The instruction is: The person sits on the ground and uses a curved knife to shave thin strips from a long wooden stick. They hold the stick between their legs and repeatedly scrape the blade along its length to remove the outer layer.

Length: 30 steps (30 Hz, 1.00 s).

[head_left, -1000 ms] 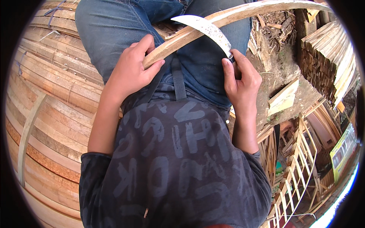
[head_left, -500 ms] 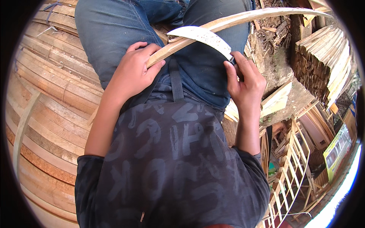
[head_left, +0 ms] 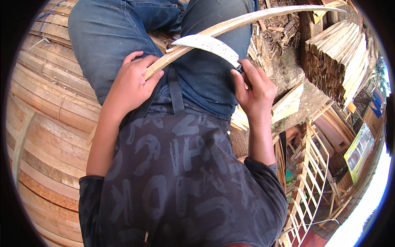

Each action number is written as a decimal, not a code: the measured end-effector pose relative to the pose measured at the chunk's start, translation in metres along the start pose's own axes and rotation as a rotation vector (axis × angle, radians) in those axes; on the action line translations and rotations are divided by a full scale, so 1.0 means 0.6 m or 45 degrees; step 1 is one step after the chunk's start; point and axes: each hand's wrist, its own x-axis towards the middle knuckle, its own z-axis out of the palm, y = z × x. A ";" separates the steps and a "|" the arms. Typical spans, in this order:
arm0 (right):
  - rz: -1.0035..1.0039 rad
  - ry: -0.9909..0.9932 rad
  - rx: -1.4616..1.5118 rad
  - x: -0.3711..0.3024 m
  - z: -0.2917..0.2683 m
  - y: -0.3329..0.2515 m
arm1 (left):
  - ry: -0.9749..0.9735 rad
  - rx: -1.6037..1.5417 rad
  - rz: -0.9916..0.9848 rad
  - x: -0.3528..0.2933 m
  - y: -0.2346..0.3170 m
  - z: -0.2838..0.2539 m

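Note:
My left hand (head_left: 132, 82) is closed around the near end of a long, pale wooden strip (head_left: 247, 18), thumb on one side and fingers on the other. The strip slants across my lap toward the far right. In my right hand (head_left: 256, 85) is the dark handle of a knife, mostly hidden by the fingers. Its broad, curved, light blade (head_left: 216, 45) lies across the strip, a short way beyond my left hand. At the blade's tip a small sliver of wood shows.
Long stacked boards (head_left: 53, 136) fill the left side. To the far right stands a bundle of cut wooden strips (head_left: 337, 57), with wood scraps (head_left: 288, 101) on the ground before it. A slatted wooden frame (head_left: 308, 181) leans at the lower right.
The whole scene has shifted slightly left in the picture. Both hands keep their hold, and the blade sits at almost the same place on the strip.

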 end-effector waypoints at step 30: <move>0.240 -0.181 0.176 -0.017 -0.015 -0.053 | 0.220 0.256 -0.035 -0.015 0.034 0.050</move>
